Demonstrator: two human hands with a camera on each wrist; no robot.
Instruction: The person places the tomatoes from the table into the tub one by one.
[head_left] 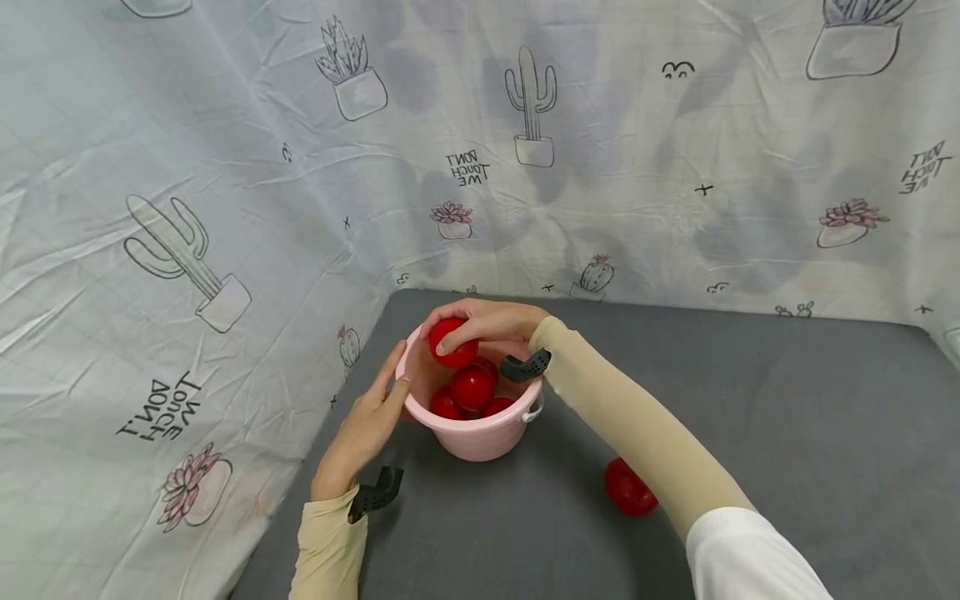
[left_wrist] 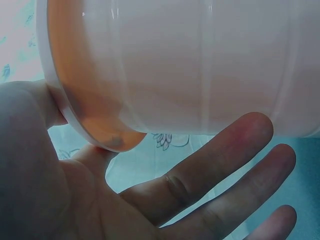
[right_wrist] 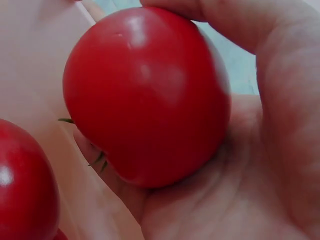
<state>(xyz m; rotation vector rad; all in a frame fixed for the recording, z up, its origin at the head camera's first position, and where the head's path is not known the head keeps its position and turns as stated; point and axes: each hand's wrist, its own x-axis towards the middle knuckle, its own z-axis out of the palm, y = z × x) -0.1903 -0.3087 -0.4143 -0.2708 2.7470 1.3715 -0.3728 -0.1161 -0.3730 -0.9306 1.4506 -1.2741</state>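
My right hand (head_left: pixel 483 321) reaches over the pink bucket (head_left: pixel 480 442) and grips a red tomato (right_wrist: pixel 145 95), thumb and fingers curled about it. The tomato is at the bucket's far left inside, above the others. Green sepals show on its lower left. Inside the bucket lie several more tomatoes (head_left: pixel 472 387); one shows beside the held one in the right wrist view. My left hand (head_left: pixel 367 429) rests on the bucket's left rim, thumb and index finger touching it. Its other fingers (left_wrist: pixel 220 155) stretch out straight beside the bucket wall.
Another tomato (head_left: pixel 628 487) lies on the grey table (head_left: pixel 750 400), partly hidden behind the right forearm. A white handle joint (head_left: pixel 534 410) sticks out at the bucket's right side. A cactus-print curtain (head_left: pixel 600 167) hangs behind and to the left. A sliver of red shows beside the bucket's left.
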